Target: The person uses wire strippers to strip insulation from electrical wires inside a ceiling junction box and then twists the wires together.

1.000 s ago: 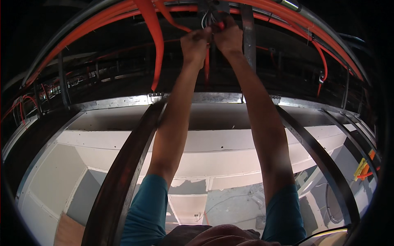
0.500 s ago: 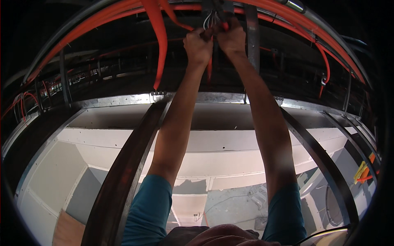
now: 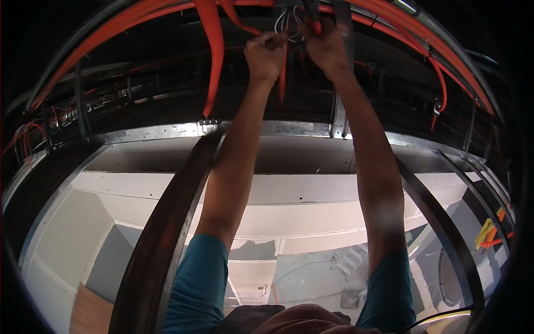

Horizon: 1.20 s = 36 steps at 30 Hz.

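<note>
From where I stand, both bare hands are raised to the far side of the frame, among some loose white wires (image 3: 280,21). The left hand (image 3: 263,58) has its fingers curled in just below them; whether it has closed on a wire, I can't tell. The right hand (image 3: 327,51) sits a little apart from it, wrapped around a red-and-dark tool (image 3: 317,26) whose kind I can't make out. So the wires hang at the far centre, close by both hands, with the tool just to their right.

A thin orange tube (image 3: 282,78) drops between the two forearms. Left of the left hand hangs a thick orange conduit (image 3: 212,55), its lower end near the pale metal rail (image 3: 278,128) that crosses the scene. Nearer, a dark beam (image 3: 161,234) slants past the left arm, and a teal sleeve (image 3: 200,273) covers that upper arm. Down below I see pale floor (image 3: 300,284).
</note>
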Each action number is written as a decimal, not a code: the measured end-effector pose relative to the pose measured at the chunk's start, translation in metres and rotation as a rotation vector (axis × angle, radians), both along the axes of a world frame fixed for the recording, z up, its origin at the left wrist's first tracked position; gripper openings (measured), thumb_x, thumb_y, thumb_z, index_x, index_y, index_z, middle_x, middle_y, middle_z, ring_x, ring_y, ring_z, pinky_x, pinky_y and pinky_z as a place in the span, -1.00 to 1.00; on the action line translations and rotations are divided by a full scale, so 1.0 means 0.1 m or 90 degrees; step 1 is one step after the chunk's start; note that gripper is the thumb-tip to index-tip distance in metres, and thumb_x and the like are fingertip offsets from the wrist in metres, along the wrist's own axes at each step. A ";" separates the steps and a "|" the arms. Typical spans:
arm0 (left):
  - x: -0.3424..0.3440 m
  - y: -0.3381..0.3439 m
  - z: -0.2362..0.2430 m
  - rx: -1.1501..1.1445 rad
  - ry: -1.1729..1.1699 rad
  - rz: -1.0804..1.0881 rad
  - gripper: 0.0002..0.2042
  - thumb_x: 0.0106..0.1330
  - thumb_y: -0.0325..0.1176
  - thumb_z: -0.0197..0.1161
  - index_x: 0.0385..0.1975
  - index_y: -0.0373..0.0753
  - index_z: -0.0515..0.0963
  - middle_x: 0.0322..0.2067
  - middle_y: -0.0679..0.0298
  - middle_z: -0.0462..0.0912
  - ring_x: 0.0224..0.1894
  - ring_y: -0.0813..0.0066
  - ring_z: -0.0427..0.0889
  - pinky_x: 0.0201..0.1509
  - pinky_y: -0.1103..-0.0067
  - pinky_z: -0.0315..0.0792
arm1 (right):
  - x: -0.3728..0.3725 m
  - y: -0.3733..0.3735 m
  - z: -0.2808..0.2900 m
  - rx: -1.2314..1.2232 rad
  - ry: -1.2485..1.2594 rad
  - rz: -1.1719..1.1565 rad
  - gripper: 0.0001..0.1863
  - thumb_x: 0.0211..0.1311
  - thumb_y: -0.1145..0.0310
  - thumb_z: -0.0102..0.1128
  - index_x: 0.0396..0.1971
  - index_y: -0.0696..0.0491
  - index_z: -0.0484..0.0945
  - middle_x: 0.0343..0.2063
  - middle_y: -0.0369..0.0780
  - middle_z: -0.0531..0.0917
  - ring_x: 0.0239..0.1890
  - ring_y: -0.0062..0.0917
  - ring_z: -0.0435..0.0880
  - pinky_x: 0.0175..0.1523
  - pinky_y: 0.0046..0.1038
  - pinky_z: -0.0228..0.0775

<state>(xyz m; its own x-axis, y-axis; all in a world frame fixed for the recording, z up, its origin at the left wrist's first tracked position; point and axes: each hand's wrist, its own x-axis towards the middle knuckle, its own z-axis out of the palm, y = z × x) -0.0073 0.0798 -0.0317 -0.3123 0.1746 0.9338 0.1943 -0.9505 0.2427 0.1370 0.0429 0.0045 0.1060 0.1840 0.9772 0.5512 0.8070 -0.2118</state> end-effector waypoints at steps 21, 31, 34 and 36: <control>-0.08 -0.57 0.30 0.336 0.349 0.557 -0.70 0.11 -0.47 0.34 -0.14 0.00 0.73 -0.04 0.53 0.73 -0.01 0.36 0.52 0.08 0.34 0.43 | 0.17 -0.09 -0.18 -0.037 -0.018 0.102 -0.74 0.24 0.33 0.33 -0.09 0.03 0.73 -0.37 -0.28 0.74 -0.31 -0.66 0.67 -0.15 -0.48 0.51; -0.03 -0.35 0.34 0.352 0.303 0.532 -0.81 0.14 -0.34 0.40 -0.24 0.07 0.73 -0.11 0.57 0.73 -0.06 0.36 0.52 0.02 0.32 0.37 | 0.17 -0.17 -0.19 -0.003 -0.004 -0.011 -0.67 0.20 0.19 0.37 -0.09 0.02 0.71 -0.29 -0.12 0.77 -0.20 -0.35 0.78 -0.07 -0.36 0.56; 0.03 -0.35 0.32 0.338 0.301 0.530 -0.84 0.15 -0.34 0.39 -0.28 0.07 0.73 -0.14 0.60 0.73 -0.09 0.34 0.52 -0.01 0.32 0.37 | 0.17 -0.17 -0.21 0.033 0.026 -0.057 -0.65 0.18 0.14 0.37 -0.13 0.04 0.70 -0.27 -0.04 0.76 -0.15 -0.19 0.77 -0.04 -0.29 0.57; -0.01 -0.31 0.33 0.327 0.299 0.547 -0.86 0.15 -0.33 0.39 -0.30 0.07 0.73 -0.16 0.62 0.72 -0.10 0.33 0.52 -0.03 0.32 0.37 | 0.12 -0.18 -0.22 0.053 0.055 -0.071 -0.65 0.18 0.12 0.36 -0.15 0.06 0.70 -0.27 0.00 0.75 -0.12 -0.12 0.75 -0.03 -0.25 0.57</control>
<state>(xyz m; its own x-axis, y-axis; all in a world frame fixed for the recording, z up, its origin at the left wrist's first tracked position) -0.0081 0.0492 0.0013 0.2607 -0.3735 0.8902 0.8074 -0.4212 -0.4132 0.1491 0.0246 -0.0171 0.2064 0.0858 0.9747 0.6211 0.7582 -0.1983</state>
